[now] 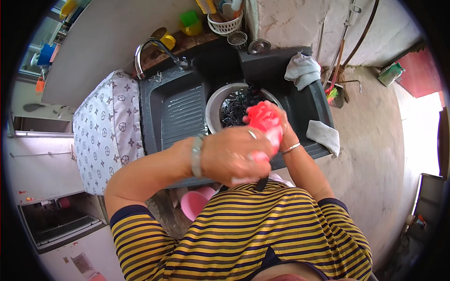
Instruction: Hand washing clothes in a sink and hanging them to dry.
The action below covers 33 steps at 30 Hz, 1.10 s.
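Note:
Both my hands are raised close to my chest over a dark sink (pixel 178 110). My left hand (pixel 234 154), with a ring and a metal bangle on the wrist, is wrapped around the lower part of a bright red-pink object (pixel 265 119), which looks like a rubber glove or soft plastic piece. My right hand (pixel 283 126), also with a bangle, holds the same object from the far side and is mostly hidden by it. Below them a metal bowl (pixel 213 110) sits in the sink basin, holding dark stringy pieces.
A curved tap (pixel 152 47) rises at the sink's back. Grey cloths (pixel 302 69) (pixel 323 136) lie on the sink's right side. A patterned cover (pixel 105 131) drapes a unit on the left. A pink tub (pixel 194 201) stands on the floor. A basket (pixel 225 23) and cups sit on the ledge.

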Each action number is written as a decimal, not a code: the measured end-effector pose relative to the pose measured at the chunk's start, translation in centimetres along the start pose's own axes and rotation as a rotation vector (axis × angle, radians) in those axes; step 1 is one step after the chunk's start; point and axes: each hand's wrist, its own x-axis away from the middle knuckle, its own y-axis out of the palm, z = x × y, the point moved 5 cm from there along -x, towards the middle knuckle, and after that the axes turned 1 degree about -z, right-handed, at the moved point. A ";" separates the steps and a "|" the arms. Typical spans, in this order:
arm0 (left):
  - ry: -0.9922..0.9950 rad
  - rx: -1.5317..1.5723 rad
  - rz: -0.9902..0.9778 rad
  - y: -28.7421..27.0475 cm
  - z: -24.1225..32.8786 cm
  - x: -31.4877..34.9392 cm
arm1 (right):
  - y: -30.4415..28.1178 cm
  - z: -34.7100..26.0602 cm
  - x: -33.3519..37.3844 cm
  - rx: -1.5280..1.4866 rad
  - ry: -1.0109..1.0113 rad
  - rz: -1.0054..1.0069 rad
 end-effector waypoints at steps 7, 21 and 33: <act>-0.491 -0.174 0.965 -4.5 -7.0 8.5 | 2.8 -8.2 0.6 0.370 -0.752 0.078; -1.042 1.102 1.001 2.2 -20.0 9.2 | 15.9 0.5 6.2 1.854 -1.688 -0.570; -1.094 0.392 0.944 -0.5 -18.8 7.7 | 7.8 -2.3 3.7 1.491 -1.233 -0.084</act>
